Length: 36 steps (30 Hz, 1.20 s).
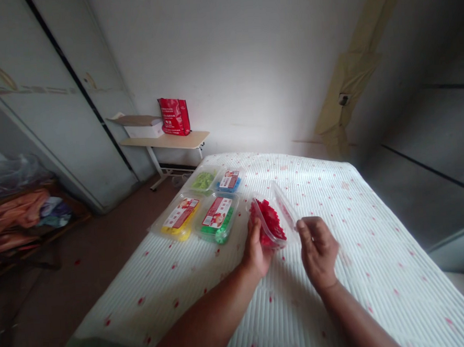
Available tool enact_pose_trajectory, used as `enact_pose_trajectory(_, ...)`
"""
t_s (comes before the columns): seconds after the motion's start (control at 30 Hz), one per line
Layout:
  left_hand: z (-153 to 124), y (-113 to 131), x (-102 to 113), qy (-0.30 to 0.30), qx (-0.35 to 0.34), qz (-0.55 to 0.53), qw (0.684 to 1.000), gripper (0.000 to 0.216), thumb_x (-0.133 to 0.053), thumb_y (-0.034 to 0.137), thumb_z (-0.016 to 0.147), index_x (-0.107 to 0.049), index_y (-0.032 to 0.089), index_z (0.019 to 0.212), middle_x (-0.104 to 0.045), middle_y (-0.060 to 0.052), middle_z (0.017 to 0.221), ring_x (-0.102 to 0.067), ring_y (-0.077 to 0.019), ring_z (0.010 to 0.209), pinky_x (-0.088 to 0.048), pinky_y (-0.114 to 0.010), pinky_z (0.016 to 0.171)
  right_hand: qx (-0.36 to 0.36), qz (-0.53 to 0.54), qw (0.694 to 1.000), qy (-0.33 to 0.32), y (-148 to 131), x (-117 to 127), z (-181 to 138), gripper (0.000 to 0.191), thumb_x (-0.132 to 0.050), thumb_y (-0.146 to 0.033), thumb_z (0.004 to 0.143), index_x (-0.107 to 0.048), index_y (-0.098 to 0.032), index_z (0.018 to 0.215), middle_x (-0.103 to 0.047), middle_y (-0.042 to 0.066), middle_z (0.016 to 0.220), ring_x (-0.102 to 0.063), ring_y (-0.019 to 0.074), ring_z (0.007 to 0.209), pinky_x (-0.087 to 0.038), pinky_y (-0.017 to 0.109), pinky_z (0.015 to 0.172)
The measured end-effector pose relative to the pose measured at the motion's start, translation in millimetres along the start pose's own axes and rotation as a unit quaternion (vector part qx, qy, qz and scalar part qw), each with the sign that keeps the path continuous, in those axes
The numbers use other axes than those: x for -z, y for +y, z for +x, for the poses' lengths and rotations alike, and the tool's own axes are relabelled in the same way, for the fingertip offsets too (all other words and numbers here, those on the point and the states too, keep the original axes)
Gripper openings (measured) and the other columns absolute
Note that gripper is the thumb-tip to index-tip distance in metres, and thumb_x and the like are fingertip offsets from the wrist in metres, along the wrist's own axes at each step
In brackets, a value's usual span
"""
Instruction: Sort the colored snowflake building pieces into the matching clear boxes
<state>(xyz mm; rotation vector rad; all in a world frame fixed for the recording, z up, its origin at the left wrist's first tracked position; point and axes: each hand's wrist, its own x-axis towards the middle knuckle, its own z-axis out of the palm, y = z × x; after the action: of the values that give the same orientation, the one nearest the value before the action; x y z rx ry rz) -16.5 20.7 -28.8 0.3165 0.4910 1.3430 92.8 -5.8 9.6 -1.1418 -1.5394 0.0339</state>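
My left hand [256, 250] is wrapped round a clear plastic box [267, 225], which it holds tilted above the bed. Small red toothed pieces [272, 219] fill the box. On its right side the clear lid [284, 207] stands raised, its edge pinched between the thumb and fingers of my right hand [318, 249]. Left of my hands lie more clear boxes with lids on: one with green pieces [215, 224], one with yellow pieces [178, 224], one with blue pieces [232, 184] and one with light green pieces [203, 180].
The boxes lie on a bed with a white, red-dotted ribbed cover [342, 303]. Beyond its far left corner stands a small wheeled table [186, 139] with a red bag [174, 117] and a white carton [145, 129]. Wardrobe doors [56, 126] line the left side.
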Motion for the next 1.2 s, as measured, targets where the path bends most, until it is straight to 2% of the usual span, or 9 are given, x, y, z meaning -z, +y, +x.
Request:
enact_pose_trajectory(0.13, 0.9, 1.3, 1.9, -0.006, 0.024, -0.002, 1.0, 0.054, -0.06, 0.053, 0.079, -0.055, 0.022, 0.123, -0.069, -0.006, 0.094, -0.063, -0.0182, 0.074, -0.048, -0.028, 0.062, 0.05, -0.028, 0.998, -0.034, 9.1, -1.3, -0.3, 0.007, -0.05, -0.023, 0.088, -0.052, -0.022, 0.082, -0.058, 0.003, 0.075, -0.056, 0.0163, 0.072, -0.046, 0.031, 0.067)
enact_pose_trajectory(0.23, 2.0, 3.9, 1.8, -0.003, 0.047, 0.004, 0.999, 0.051, -0.06, 0.054, 0.078, -0.06, 0.02, 0.115, -0.07, -0.006, 0.093, -0.064, -0.0197, 0.076, -0.048, -0.029, 0.063, 0.036, -0.036, 0.997, -0.059, 15.5, -2.1, -3.4, 0.005, -0.049, -0.024, 0.089, -0.053, -0.021, 0.086, -0.063, 0.004, 0.079, -0.061, 0.0167, 0.075, -0.049, 0.031, 0.069)
enact_pose_trajectory(0.37, 2.6, 14.6, 1.2, 0.011, 0.031, 0.036, 0.999, 0.05, -0.062, 0.05, 0.077, -0.059, 0.022, 0.118, -0.069, -0.006, 0.106, -0.065, -0.0211, 0.089, -0.051, -0.031, 0.072, -0.062, -0.015, 0.997, -0.048, 25.3, 9.6, 0.1, 0.011, -0.049, -0.031, 0.09, -0.055, -0.022, 0.088, -0.068, 0.004, 0.081, -0.065, 0.0167, 0.073, -0.05, 0.029, 0.065)
enact_pose_trajectory(0.47, 0.8, 26.6, -0.6, 0.018, 0.008, 0.106, 0.994, 0.054, -0.069, 0.041, 0.075, -0.053, 0.029, 0.125, -0.065, -0.004, 0.117, -0.064, -0.0215, 0.098, -0.051, -0.031, 0.076, -0.15, 0.028, 0.988, 0.003, 35.5, 24.3, 8.4, 0.019, -0.054, -0.04, 0.087, -0.056, -0.021, 0.084, -0.067, 0.004, 0.078, -0.064, 0.0175, 0.072, -0.051, 0.031, 0.065)
enact_pose_trajectory(0.6, -2.3, 37.7, -8.0, 0.015, -0.027, 0.19, 0.981, 0.055, -0.071, 0.036, 0.074, -0.053, 0.03, 0.125, -0.063, -0.004, 0.121, -0.062, -0.023, 0.106, -0.051, -0.032, 0.083, -0.244, 0.151, 0.954, 0.089, 49.2, 39.1, 18.6, 0.026, -0.061, -0.044, 0.08, -0.054, -0.019, 0.08, -0.066, 0.004, 0.074, -0.062, 0.0156, 0.061, -0.053, 0.034, 0.062)
enact_pose_trajectory(0.7, -1.6, 38.6, -13.4, 0.022, -0.054, 0.243, 0.968, 0.056, -0.074, 0.032, 0.072, -0.054, 0.029, 0.124, -0.06, -0.004, 0.126, -0.054, -0.0228, 0.118, -0.044, -0.033, 0.097, -0.289, 0.196, 0.931, 0.107, 55.9, 45.0, 21.1, 0.03, -0.065, -0.045, 0.076, -0.052, -0.019, 0.079, -0.066, 0.004, 0.074, -0.061, 0.0147, 0.056, -0.054, 0.032, 0.056)
enact_pose_trajectory(0.9, 5.9, 34.4, -16.7, 0.056, -0.101, 0.28, 0.953, 0.06, -0.081, 0.017, 0.06, -0.061, 0.027, 0.116, -0.05, -0.004, 0.138, -0.03, -0.0256, 0.138, -0.03, -0.035, 0.11, -0.255, 0.095, 0.956, 0.111, 64.3, 52.4, 18.8, 0.029, -0.06, -0.047, 0.079, -0.054, -0.019, 0.081, -0.067, 0.005, 0.077, -0.063, 0.0154, 0.06, -0.053, 0.032, 0.06)
enact_pose_trajectory(1.1, 5.8, 33.8, -27.9, 0.031, -0.108, 0.298, 0.948, 0.059, -0.081, 0.017, 0.059, -0.062, 0.027, 0.115, -0.05, -0.006, 0.137, -0.029, -0.0283, 0.138, -0.024, -0.039, 0.113, -0.26, 0.128, 0.95, 0.113, 71.8, 52.5, 18.3, 0.029, -0.06, -0.047, 0.079, -0.053, -0.019, 0.082, -0.067, 0.005, 0.079, -0.063, 0.0158, 0.062, -0.054, 0.031, 0.058)
enact_pose_trajectory(1.2, 0.0, 31.8, -33.9, 0.038, -0.116, 0.32, 0.939, 0.062, -0.081, 0.022, 0.06, -0.06, 0.028, 0.118, -0.048, -0.006, 0.139, -0.025, -0.0302, 0.139, -0.018, -0.043, 0.114, -0.255, 0.095, 0.956, 0.112, 70.1, 53.8, 19.0, 0.027, -0.057, -0.046, 0.081, -0.053, -0.019, 0.081, -0.067, 0.004, 0.076, -0.064, 0.0159, 0.061, -0.052, 0.03, 0.059)
